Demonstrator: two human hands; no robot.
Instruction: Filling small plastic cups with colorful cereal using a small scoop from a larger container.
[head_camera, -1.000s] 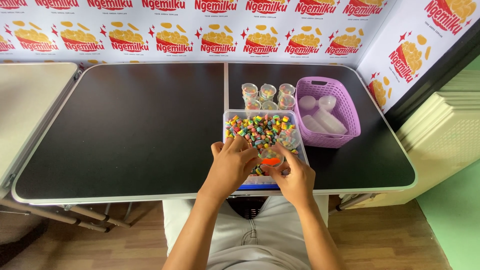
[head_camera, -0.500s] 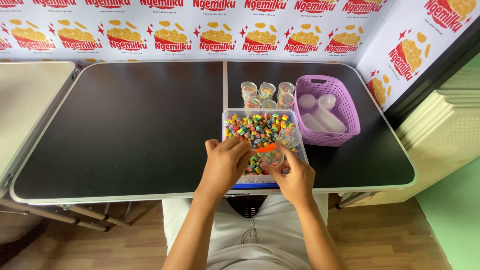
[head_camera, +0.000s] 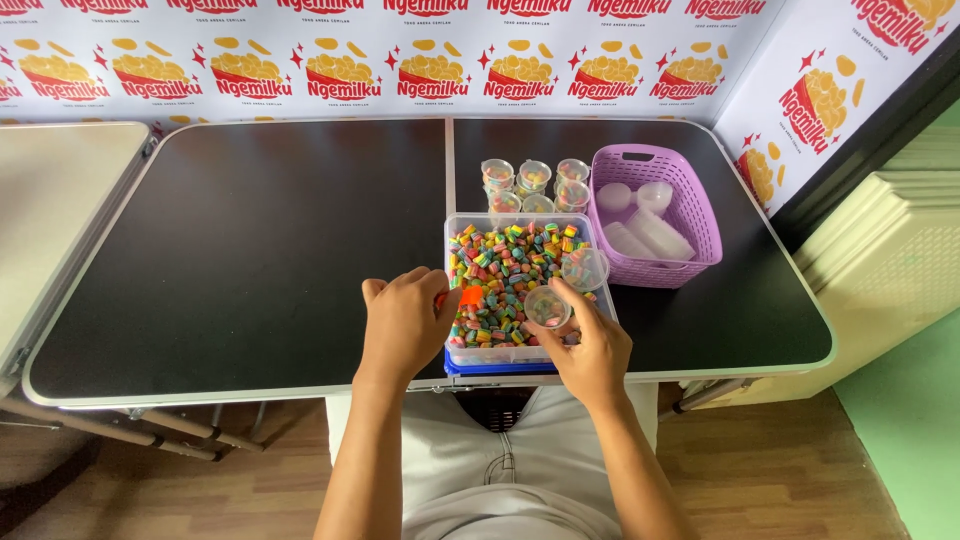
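Black folding counter (head_camera: 240, 260), patterned backdrop. My left hand (head_camera: 405, 320) pinches an orange scoop (head_camera: 470, 296) over the clear tub (head_camera: 520, 352) of coloured candies (head_camera: 505, 265); right hand (head_camera: 590, 345) grips a small cup (head_camera: 547, 305) above it (tilted). Risk, I judge: candies miss the narrow mouth and scatter.
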